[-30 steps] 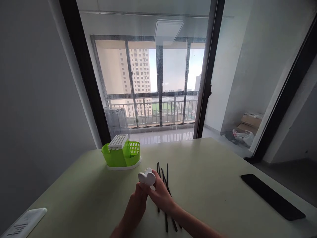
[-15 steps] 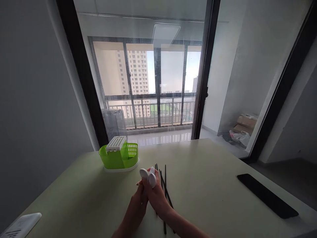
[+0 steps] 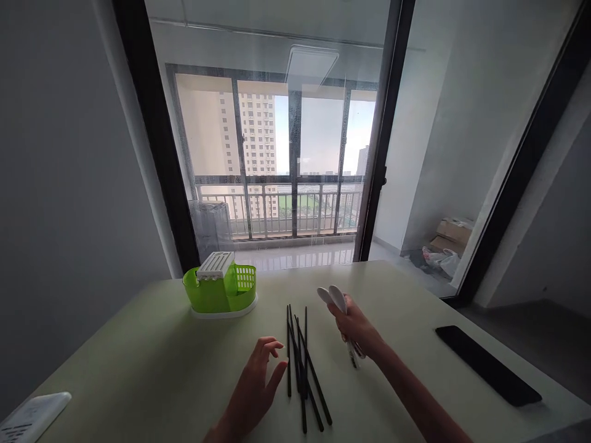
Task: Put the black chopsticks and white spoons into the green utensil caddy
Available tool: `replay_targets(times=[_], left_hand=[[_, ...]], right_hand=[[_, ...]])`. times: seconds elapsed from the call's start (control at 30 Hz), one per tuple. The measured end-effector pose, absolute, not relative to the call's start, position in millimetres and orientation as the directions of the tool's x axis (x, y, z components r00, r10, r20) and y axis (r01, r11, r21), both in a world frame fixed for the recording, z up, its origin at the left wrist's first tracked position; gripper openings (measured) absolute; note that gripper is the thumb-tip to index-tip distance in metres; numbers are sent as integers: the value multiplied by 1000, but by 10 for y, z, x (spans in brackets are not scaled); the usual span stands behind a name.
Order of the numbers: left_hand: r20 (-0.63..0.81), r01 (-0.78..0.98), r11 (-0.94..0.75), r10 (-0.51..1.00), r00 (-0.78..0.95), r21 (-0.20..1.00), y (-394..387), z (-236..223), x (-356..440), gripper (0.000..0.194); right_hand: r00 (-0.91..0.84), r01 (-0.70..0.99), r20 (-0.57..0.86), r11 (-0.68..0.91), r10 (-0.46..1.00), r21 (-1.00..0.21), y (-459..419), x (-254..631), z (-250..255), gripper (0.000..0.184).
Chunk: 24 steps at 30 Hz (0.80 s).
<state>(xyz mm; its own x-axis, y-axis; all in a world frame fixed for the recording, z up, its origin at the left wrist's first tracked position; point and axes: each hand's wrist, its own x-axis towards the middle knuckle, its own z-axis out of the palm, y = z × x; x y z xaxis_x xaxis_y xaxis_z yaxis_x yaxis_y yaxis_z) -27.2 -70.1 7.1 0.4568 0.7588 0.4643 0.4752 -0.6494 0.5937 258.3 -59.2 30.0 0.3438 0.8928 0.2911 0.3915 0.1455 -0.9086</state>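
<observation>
White spoons (image 3: 338, 298) are bunched in my right hand (image 3: 359, 327), bowls pointing away from me and the handle ends showing below the palm; at least two bowls are visible. My left hand (image 3: 257, 376) is empty, with its fingers curved and the thumb apart, just left of the chopsticks. Several black chopsticks (image 3: 305, 369) lie loosely crossed on the table between my two hands. Behind them to the left stands a green utensil basket (image 3: 207, 298) with a white slotted top and a white base.
The pale table (image 3: 388, 394) reaches toward a glass sliding door. On its right lies a long black flat piece (image 3: 487, 364). A white object with dark slots (image 3: 39, 415) is at the near left edge. Cardboard boxes (image 3: 455, 234) and plastic bags sit on the floor beyond.
My hands have separated. The right one has moved right with the spoons, while the left has let go and shifted slightly left and down, uncovering the chopsticks.
</observation>
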Motion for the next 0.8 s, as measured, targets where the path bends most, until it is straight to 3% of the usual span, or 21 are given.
replay_targets(times=[0.23, 0.63, 0.8], left_hand=[[481, 503, -688, 725, 493, 523, -727, 87, -253, 20], [538, 505, -746, 664, 519, 433, -696, 3, -256, 12], [526, 511, -748, 662, 533, 424, -685, -10, -253, 11]], right_hand=[[326, 663, 179, -90, 928, -744, -686, 2942, -116, 43], [186, 880, 113, -115, 976, -460, -839, 2896, -300, 80], [163, 920, 40, -137, 986, -367, -931, 2856, -120, 83]])
